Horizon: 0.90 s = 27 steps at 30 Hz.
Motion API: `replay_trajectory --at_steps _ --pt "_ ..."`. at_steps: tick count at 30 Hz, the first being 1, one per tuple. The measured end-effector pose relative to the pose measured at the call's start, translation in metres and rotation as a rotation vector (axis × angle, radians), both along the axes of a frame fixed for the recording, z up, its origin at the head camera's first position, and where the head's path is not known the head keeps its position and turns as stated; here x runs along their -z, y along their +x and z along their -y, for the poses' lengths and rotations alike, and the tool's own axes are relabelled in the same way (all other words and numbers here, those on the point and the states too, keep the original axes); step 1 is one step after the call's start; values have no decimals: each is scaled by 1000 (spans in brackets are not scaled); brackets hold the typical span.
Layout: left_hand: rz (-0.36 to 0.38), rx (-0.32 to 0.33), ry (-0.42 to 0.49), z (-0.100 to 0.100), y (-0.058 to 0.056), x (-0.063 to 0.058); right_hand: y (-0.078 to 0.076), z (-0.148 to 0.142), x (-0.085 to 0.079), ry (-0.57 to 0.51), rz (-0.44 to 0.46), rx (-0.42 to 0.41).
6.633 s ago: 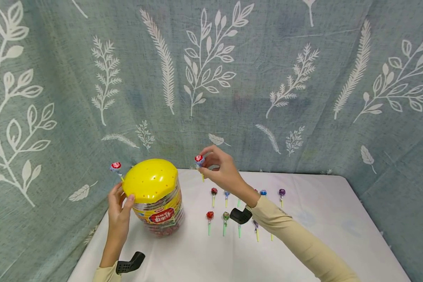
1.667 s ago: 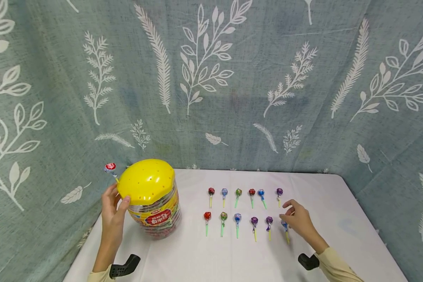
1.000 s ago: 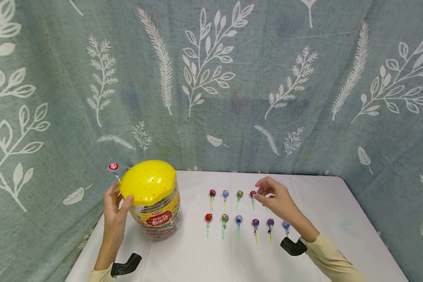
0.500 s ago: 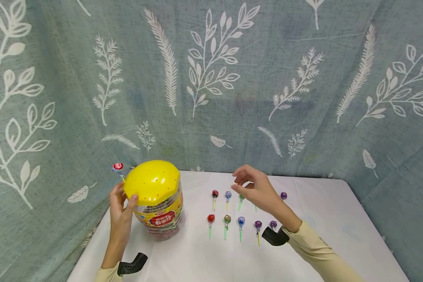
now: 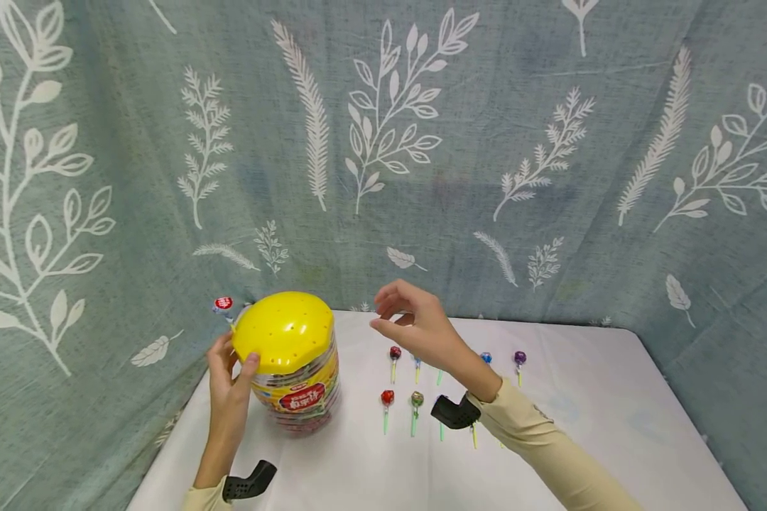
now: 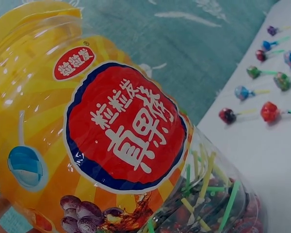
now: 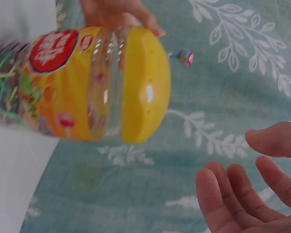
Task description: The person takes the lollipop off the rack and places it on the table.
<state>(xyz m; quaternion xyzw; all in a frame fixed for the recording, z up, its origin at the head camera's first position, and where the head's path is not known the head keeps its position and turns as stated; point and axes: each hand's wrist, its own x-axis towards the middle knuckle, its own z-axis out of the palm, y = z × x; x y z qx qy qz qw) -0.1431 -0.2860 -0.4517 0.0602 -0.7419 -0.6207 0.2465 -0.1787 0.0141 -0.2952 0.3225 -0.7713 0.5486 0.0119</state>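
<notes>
A clear plastic candy jar (image 5: 303, 397) with a yellow-and-red label stands at the left of the table, capped by a domed yellow lid (image 5: 284, 330). My left hand (image 5: 226, 394) grips it from the left, thumb on the lid's front edge and fingers behind. One lollipop (image 5: 223, 305) with a red-topped wrapper sticks out at the lid's left side, above those fingers. To the right of the jar, my right hand (image 5: 415, 323) hovers over the back of the table, fingers loosely bent. Nothing shows between its thumb and fingers in the right wrist view. Wrapped candy and coloured sticks (image 6: 208, 194) show inside the jar.
Two rows of lollipops lie on the white table (image 5: 383, 475), among them a red one (image 5: 388, 399), a green one (image 5: 417, 399) and a purple one (image 5: 520, 357). My right forearm hides several. A leaf-patterned grey-green curtain (image 5: 447, 191) hangs behind.
The lollipop my right hand held 6.6 s ago is out of its grasp. Since 1.7 s ago that hand has moved left from the rows' right end toward the jar. My left hand keeps its grip.
</notes>
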Motion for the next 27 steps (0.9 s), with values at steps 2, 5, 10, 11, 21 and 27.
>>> replay_trajectory --at_steps 2,5,10,11,21,27 --pt "0 -5 -6 0 0 0 -1 8 -3 -14 -3 -22" --pt "-1 -11 -7 0 1 1 -2 20 -7 -29 -15 -55" --pt "-2 -12 -9 1 1 2 -11 41 -4 -44 -41 -85" --pt "-4 -11 -10 1 1 2 -15 45 0 -44 -44 -87" --pt "-9 -11 -24 3 -1 3 -36 91 19 -31 -79 -130" --pt "12 -8 -29 2 0 2 -38 119 20 -17 -57 -126"
